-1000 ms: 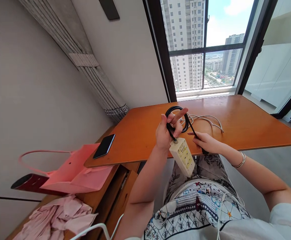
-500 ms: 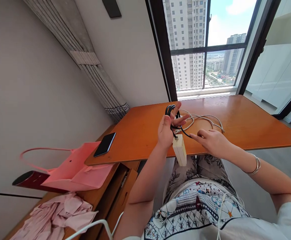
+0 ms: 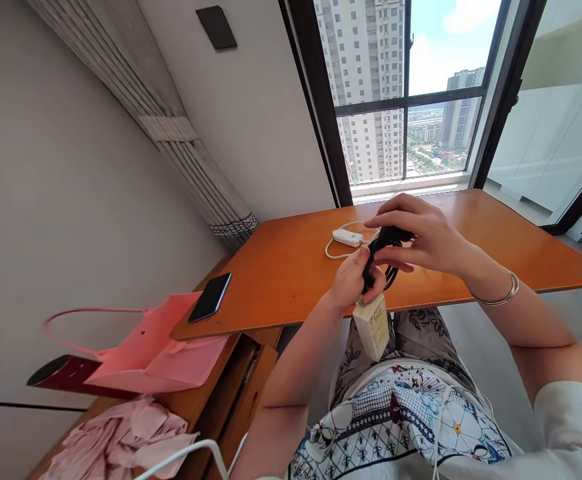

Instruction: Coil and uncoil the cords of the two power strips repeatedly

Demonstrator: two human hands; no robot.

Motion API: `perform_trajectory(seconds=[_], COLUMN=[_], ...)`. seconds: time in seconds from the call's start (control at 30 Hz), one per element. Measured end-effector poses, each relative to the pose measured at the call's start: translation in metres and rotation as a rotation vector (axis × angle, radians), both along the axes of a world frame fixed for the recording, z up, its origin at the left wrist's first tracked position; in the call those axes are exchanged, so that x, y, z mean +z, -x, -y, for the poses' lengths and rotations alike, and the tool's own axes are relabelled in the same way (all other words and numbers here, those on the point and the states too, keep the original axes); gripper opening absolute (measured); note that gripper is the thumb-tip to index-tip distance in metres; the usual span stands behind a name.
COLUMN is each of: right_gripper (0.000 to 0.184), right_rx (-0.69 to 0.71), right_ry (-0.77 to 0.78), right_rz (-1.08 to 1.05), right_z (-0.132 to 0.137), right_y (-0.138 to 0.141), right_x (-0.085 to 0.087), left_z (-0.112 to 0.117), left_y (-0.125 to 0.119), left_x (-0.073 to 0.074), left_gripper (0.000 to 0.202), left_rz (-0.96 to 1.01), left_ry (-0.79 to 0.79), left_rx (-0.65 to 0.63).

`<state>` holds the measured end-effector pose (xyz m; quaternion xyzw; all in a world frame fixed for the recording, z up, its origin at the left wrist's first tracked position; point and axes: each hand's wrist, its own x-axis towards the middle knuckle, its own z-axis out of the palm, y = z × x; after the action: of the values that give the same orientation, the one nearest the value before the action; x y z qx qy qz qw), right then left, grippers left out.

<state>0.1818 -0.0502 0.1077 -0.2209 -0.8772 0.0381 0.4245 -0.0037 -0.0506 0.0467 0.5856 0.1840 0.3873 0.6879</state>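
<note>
A coiled black cable (image 3: 391, 273) is bunched between my two hands, above the table's near edge. My left hand (image 3: 355, 280) grips the bundle from the left, thumb up and fingers curled round it. From just below that hand hangs a cream power adapter (image 3: 372, 327), a boxy block with faint print, tilted over my lap. My right hand (image 3: 415, 233) reaches over from the right, its fingers closed about the dark upper end of the cable. Whether that dark part is a plug or folded cable is hard to make out. Behind the hands, a white cable with a white box (image 3: 348, 237) lies on the table.
The wooden table (image 3: 281, 267) reaches to the window. A phone (image 3: 211, 297) lies at its left corner. Lower left, a pink bag (image 3: 171, 360), a dark red cylinder (image 3: 71, 370) and crumpled pink cloth (image 3: 125, 433) rest on a wooden cabinet with an open drawer.
The loops have come off my spread left fingers and are now gathered in a bunch. My right hand has moved up and left onto the cable; the adapter hangs slightly lower.
</note>
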Motion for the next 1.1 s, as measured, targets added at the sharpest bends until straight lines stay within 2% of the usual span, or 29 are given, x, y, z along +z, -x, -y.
perform_trajectory(seconds=[0.1,0.27,0.33,0.43,0.57,0.73,0.9,1.1], right_gripper=[0.048,0.063,0.062,0.050,0.039,0.041,0.043,0.041], right_rx=[0.050,0.150,0.179,0.200,0.164,0.141,0.121,0.139], right_ry=[0.170,0.451,0.576,0.740,0.757,0.773,0.794,0.816], right_rz=[-0.114,-0.351,-0.416,-0.425,-0.412,-0.378,-0.386,-0.304], right_z=[-0.019,-0.033,-0.033,-0.030,-0.026,-0.030,-0.037,-0.041], right_y=[0.004,0.006,0.006,0.007,0.010,0.011,0.009,0.007], right_x=[-0.011,-0.033,-0.039,-0.042,-0.036,-0.031,-0.034,-0.032], left_z=[-0.001,-0.002,-0.005,-0.010,-0.011,-0.009,-0.008,-0.012], left_y=[-0.005,-0.009,-0.008,-0.006,-0.005,-0.009,-0.016,-0.014], left_x=[0.001,0.001,0.001,-0.003,-0.009,-0.012,-0.009,-0.009], left_gripper=[0.061,0.049,0.047,0.046,0.052,0.055,0.058,0.051], left_rz=[0.094,0.204,0.211,0.199,0.150,0.073,0.036,0.047], left_ry=[0.155,0.304,0.363,0.375,0.214,0.008,0.000,0.085], left_rx=[-0.031,-0.019,-0.010,-0.020,-0.012,0.164,0.325,0.280])
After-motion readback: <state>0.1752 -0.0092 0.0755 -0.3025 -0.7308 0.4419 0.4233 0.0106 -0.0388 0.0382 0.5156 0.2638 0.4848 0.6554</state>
